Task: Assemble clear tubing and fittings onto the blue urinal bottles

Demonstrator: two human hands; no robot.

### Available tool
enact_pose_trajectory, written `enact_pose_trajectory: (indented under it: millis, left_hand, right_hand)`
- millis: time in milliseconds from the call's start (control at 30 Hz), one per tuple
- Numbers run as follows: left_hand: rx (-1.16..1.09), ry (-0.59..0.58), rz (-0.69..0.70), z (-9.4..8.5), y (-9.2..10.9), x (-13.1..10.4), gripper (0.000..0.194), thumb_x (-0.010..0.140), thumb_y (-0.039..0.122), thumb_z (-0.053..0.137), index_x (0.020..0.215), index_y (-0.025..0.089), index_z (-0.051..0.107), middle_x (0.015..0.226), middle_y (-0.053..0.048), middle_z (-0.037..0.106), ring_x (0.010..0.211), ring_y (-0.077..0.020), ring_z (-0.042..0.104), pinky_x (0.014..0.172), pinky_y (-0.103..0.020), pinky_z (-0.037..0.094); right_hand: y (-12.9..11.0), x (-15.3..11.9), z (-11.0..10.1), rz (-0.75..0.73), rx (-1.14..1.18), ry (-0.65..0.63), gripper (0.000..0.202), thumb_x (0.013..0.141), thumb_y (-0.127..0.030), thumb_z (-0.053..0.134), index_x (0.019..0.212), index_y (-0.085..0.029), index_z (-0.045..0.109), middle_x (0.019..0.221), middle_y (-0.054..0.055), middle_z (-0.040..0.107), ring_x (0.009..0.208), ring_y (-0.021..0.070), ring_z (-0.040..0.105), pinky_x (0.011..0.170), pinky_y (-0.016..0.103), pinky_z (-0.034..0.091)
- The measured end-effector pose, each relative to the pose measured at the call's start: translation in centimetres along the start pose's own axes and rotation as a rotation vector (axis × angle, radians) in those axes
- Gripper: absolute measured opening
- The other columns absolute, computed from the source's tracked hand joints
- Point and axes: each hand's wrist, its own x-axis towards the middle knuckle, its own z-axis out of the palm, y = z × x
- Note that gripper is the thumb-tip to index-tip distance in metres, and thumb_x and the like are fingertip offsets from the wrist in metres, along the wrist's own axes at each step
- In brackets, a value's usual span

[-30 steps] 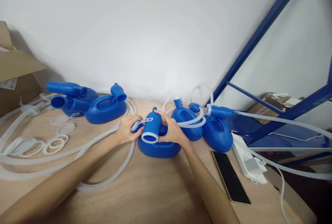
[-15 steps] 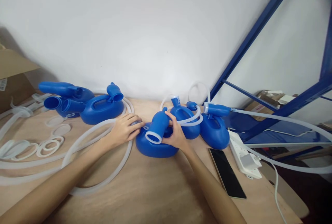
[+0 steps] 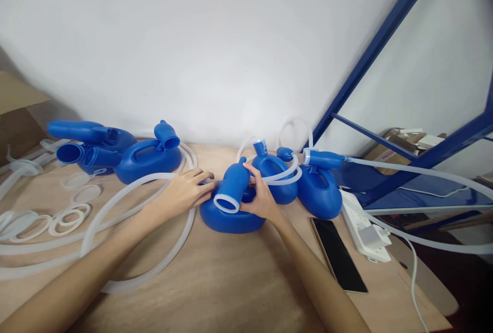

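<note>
A blue plastic urinal bottle (image 3: pixel 233 223) lies on the table in front of me. A blue funnel-shaped cup (image 3: pixel 235 181) with a white ring round its open mouth rests over the bottle's handle, mouth towards me. My right hand (image 3: pixel 262 197) is closed round the cup's right side, thumb below and fingers above. At the bottle's left end, my left hand (image 3: pixel 188 189) has its fingers curled over the neck; what lies under the fingertips is hidden. Looped below my left wrist is a translucent hose (image 3: pixel 175 256).
More blue bottles (image 3: pixel 148 163) stand at the back left, others (image 3: pixel 319 194) on the right with hoses attached. White rings (image 3: pixel 69 219) and clear caps (image 3: pixel 87 193) lie left. A phone (image 3: pixel 339 256) and a power strip (image 3: pixel 364 225) sit right, beside a blue metal frame (image 3: pixel 377 55).
My left fingers have shifted slightly over the bottle's neck, covering the clear strap seen there before. The right hand stays on the cup. The view has turned slightly.
</note>
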Motion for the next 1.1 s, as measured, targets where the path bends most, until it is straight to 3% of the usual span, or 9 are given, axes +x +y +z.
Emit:
enact_pose_trajectory:
  millis: [67,300,533,800,967,1100]
  left_hand:
    - [-0.008,-0.013,0.028,-0.1,-0.2,0.0,0.016,0.106,0.029,0.058,0.106,0.020,0.071,0.113,-0.010,0.072,0.091,-0.0245,0.063,0.078,-0.037,0.046]
    - [-0.027,0.039,-0.027,0.0,0.4,1.0,0.027,0.104,0.024,0.053,0.083,0.017,0.068,0.080,-0.007,0.066,0.074,-0.0229,0.057,0.066,-0.037,0.042]
    - [-0.036,0.081,-0.071,0.1,1.1,1.1,0.025,0.100,0.021,0.050,0.080,0.016,0.065,0.076,-0.009,0.066,0.069,-0.0238,0.058,0.062,-0.040,0.046]
    - [-0.046,0.212,0.013,0.8,0.7,0.3,0.019,0.095,0.017,0.056,0.093,0.016,0.074,0.101,-0.013,0.076,0.099,-0.0295,0.070,0.087,-0.046,0.061]
    - [0.045,0.255,0.026,0.8,0.9,0.3,0.018,0.092,0.016,0.057,0.088,0.018,0.074,0.095,-0.010,0.077,0.092,-0.0272,0.073,0.115,-0.065,0.047]
    - [-0.010,0.278,0.010,1.4,0.8,-0.3,0.021,0.089,0.016,0.055,0.090,0.019,0.076,0.099,-0.010,0.078,0.095,-0.0290,0.073,0.114,-0.066,0.048]
  right_hand:
    - [0.0,0.0,0.0,-0.013,0.001,-0.001,0.103,0.076,-0.039,0.088,0.160,-0.027,0.029,0.135,0.014,0.067,0.112,0.0320,0.073,0.093,0.048,0.063]
    - [0.1,-0.1,0.0,-0.032,-0.003,-0.005,0.104,0.076,-0.038,0.088,0.161,-0.026,0.029,0.139,0.015,0.065,0.113,0.0323,0.073,0.091,0.046,0.063]
    - [-0.2,0.0,-0.1,-0.016,0.011,-0.010,0.102,0.077,-0.042,0.088,0.160,-0.026,0.030,0.146,0.017,0.061,0.119,0.0349,0.071,0.096,0.048,0.062]
    - [-0.5,-0.2,0.0,0.029,0.021,-0.017,0.104,0.075,-0.041,0.090,0.159,-0.024,0.032,0.134,0.016,0.069,0.117,0.0358,0.072,0.097,0.049,0.061]
    - [-0.4,-0.1,0.0,0.039,0.048,-0.029,0.103,0.075,-0.040,0.089,0.160,-0.026,0.032,0.136,0.015,0.068,0.117,0.0347,0.072,0.097,0.050,0.061]
    - [-0.3,-0.1,0.0,0.048,0.048,-0.025,0.103,0.075,-0.042,0.089,0.160,-0.025,0.032,0.136,0.015,0.068,0.118,0.0345,0.072,0.097,0.049,0.061]
